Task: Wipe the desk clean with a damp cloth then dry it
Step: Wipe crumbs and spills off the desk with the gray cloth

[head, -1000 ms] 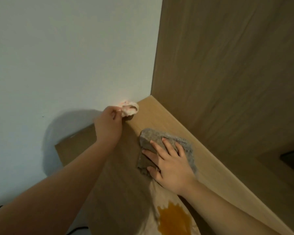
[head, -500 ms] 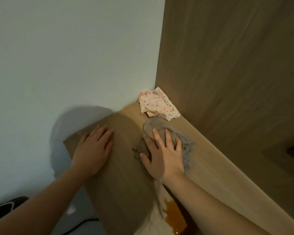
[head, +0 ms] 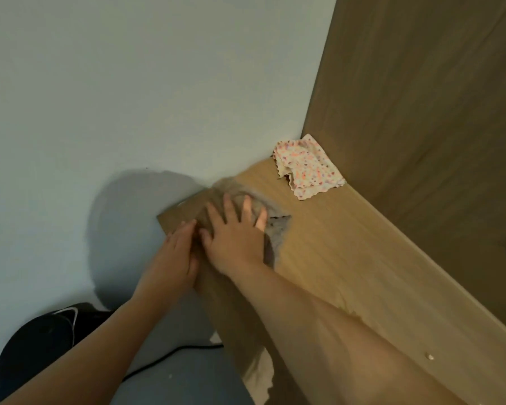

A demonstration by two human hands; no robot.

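A narrow wooden desk runs from the wall corner toward the lower right. My right hand lies flat with fingers spread on a grey cloth, pressing it on the desk near its far left end by the wall. My left hand rests flat at the desk's left edge, touching the right hand and the cloth's edge. A white cloth with pink and orange dots lies crumpled in the far corner, apart from both hands.
A pale wall stands behind the desk and a tall wooden panel to its right. Below the desk's left edge sit a black object and a black cable. A small drop or screw shows near the desk's right edge.
My left hand let go of the dotted cloth, which now lies in the corner, and came to rest beside the right hand. The right hand slid the grey cloth toward the wall.
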